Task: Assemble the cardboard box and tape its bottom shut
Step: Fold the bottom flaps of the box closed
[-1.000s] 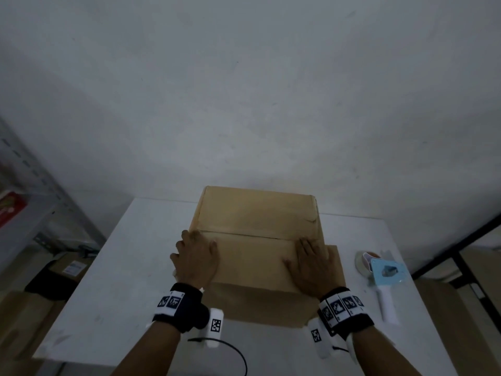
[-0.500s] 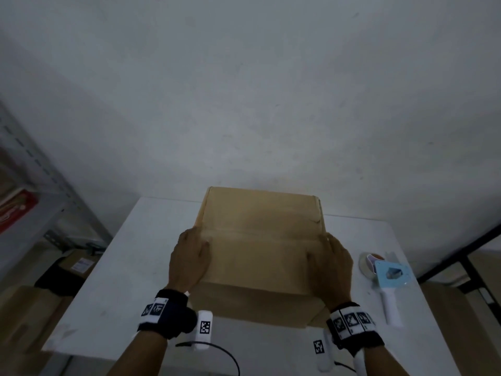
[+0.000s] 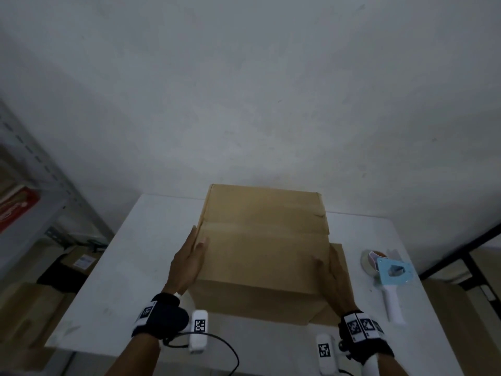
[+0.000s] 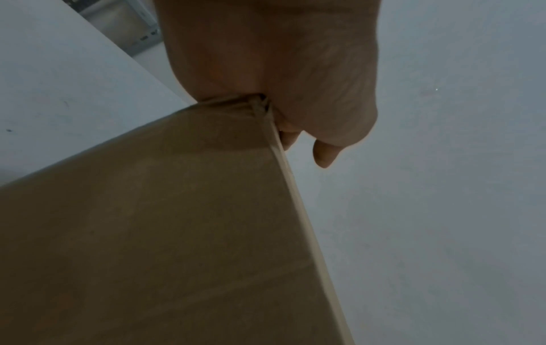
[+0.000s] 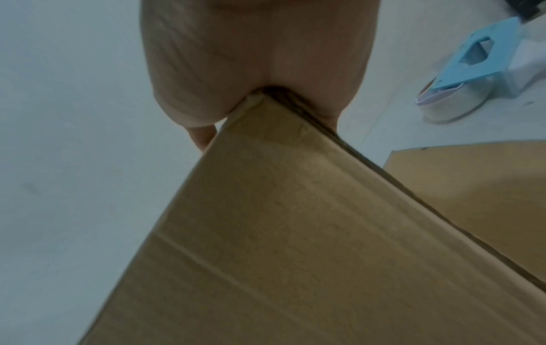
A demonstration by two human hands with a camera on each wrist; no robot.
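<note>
A brown cardboard box (image 3: 263, 240) stands on the white table (image 3: 135, 267) with its upper flaps folded flat, their seam running across the top. My left hand (image 3: 187, 264) lies against the box's left side, fingers straight and thumb over the top edge. My right hand (image 3: 334, 280) presses the right side the same way, thumb on top. In the wrist views a box (image 4: 162, 233) corner sits in my left hand (image 4: 266, 58), and the box (image 5: 280, 233) edge meets my right hand (image 5: 251, 58). A tape dispenser (image 3: 391, 272) with a blue plate and white handle lies to the right, untouched.
A loose lower flap (image 3: 340, 267) spreads on the table at the box's right. A metal shelf (image 3: 32, 213) stands at the left, with cartons (image 3: 81, 261) on the floor beside it. A dark frame (image 3: 461, 253) runs past the table's right edge. A wall rises behind.
Both hands lay flat on the near top flap; they have slid outward, left to the left side and right to the right side, thumbs staying on top.
</note>
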